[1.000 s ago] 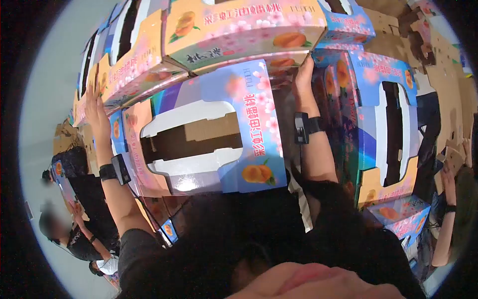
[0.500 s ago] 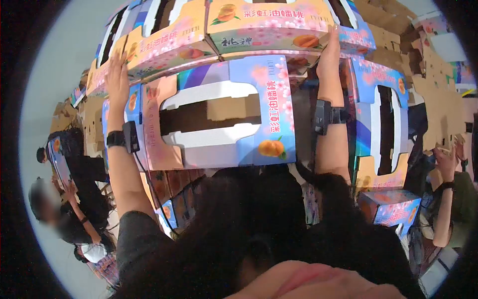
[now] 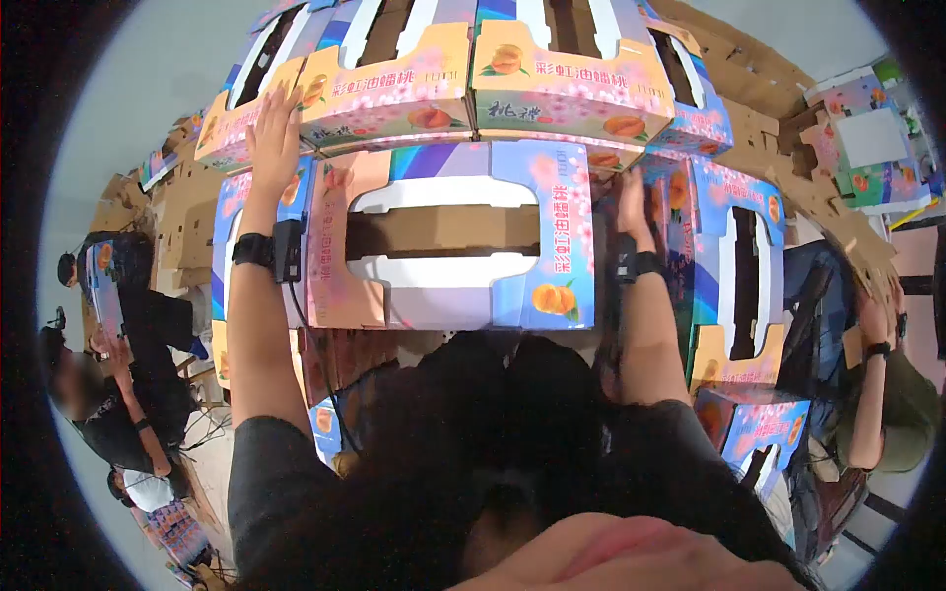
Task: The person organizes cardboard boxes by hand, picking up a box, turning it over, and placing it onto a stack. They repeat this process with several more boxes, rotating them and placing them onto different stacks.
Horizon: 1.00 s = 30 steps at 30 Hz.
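My left hand (image 3: pixel 274 133) lies with fingers stretched against the front of the upper row, at the seam of a fruit carton (image 3: pixel 384 98) and its left neighbor. Below that row, between my forearms, sits an open-topped carton (image 3: pixel 557 222) in blue and peach with white inner flaps. My right hand (image 3: pixel 633 202) reaches into the gap beside this carton's right edge, fingers extended upward and partly shaded. Above it is another fruit carton (image 3: pixel 576 103) of the upper row. On the gap's other side stands a blue carton (image 3: pixel 705 256).
A smaller carton (image 3: pixel 764 428) is low on the right. Brown cardboard (image 3: pixel 749 64) lies behind the cartons. At right, a co-worker's hand (image 3: pixel 877 320) is at a cardboard sheet. At left, a person in dark clothes (image 3: pixel 123 424) is near another carton.
My right hand has come down from the upper carton's right end into the gap beside the middle carton. My left hand stays on the upper row's front. The whole view has shifted.
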Tool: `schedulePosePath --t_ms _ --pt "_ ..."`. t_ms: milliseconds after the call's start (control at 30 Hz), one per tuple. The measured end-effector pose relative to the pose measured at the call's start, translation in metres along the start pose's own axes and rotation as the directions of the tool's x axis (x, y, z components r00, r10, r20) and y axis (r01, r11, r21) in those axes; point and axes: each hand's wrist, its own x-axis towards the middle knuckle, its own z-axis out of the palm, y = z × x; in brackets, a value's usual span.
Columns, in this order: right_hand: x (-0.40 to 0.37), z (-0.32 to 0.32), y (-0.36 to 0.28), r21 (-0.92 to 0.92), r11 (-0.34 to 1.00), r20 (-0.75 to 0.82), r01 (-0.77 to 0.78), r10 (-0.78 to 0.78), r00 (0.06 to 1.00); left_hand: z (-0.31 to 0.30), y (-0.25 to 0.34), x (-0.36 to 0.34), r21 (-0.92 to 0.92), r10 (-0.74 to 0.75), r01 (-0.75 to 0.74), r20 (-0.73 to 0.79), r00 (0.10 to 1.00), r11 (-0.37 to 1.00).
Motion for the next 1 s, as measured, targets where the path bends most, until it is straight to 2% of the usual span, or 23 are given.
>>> schedulePosePath --t_ms 33,100,167,300,433,500,533,633,667,767,800,833,900,967,1000 --pt "-0.003 0.002 0.005 -0.020 0.997 0.054 -0.077 0.078 0.995 0.001 0.000 0.000 0.000 -0.004 0.004 -0.003 1.000 1.000" --pt "-0.020 0.026 -0.003 0.098 0.994 0.016 -0.053 0.051 0.999 0.004 -0.001 0.001 -0.001 0.003 -0.003 -0.017 1.000 1.000" --pt "-0.026 0.039 0.003 0.314 0.941 0.062 -0.128 0.114 0.992 0.004 -0.002 0.000 0.000 0.021 -0.021 -0.028 0.999 1.000" --pt "-0.031 0.052 0.001 0.280 0.958 0.016 -0.056 0.054 0.998 -0.002 0.003 0.001 -0.010 0.023 -0.023 -0.017 1.000 1.000" --pt "-0.027 0.044 0.005 0.257 0.963 0.012 -0.081 0.080 0.997 0.004 0.001 0.001 -0.007 0.020 -0.021 -0.030 0.999 1.000" --pt "-0.024 0.043 0.010 0.245 0.969 -0.029 -0.020 0.028 0.999 0.004 -0.001 -0.001 -0.019 0.033 -0.034 -0.038 0.999 0.999" --pt "-0.024 0.043 0.011 0.295 0.953 -0.025 -0.064 0.075 0.997 0.002 0.001 0.000 -0.014 0.018 -0.018 -0.019 1.000 1.000" --pt "-0.034 0.038 0.005 0.258 0.953 0.077 -0.160 0.144 0.987 -0.003 0.008 0.000 -0.031 0.019 -0.019 0.004 1.000 0.999" --pt "-0.033 0.035 0.005 0.313 0.923 0.122 -0.222 0.193 0.974 -0.006 0.009 0.000 -0.026 0.020 -0.019 0.037 0.999 1.000" --pt "-0.043 0.035 -0.019 0.146 0.954 0.055 -0.261 0.255 0.965 -0.013 0.001 -0.002 0.029 0.038 -0.040 0.093 0.995 0.999" --pt "-0.041 0.034 -0.010 0.227 0.957 0.067 -0.182 0.171 0.983 -0.011 -0.006 -0.004 0.066 0.054 -0.060 0.088 0.995 0.996" --pt "-0.051 0.031 -0.016 0.041 0.993 0.044 -0.115 0.113 0.993 -0.017 -0.006 -0.005 0.102 0.070 -0.078 0.079 0.994 0.992" --pt "-0.037 0.014 0.023 0.129 0.980 0.133 -0.150 0.133 0.982 -0.048 0.021 -0.017 0.054 0.123 -0.126 0.055 0.991 0.991" --pt "-0.077 0.029 -0.013 -0.061 0.995 0.158 -0.075 0.084 0.984 -0.074 0.042 -0.034 -0.055 0.175 -0.175 -0.001 0.985 0.983" --pt "-0.064 0.016 0.011 -0.054 0.982 0.236 -0.179 0.187 0.954 -0.084 0.047 -0.043 -0.053 0.151 -0.149 0.038 0.988 0.987"
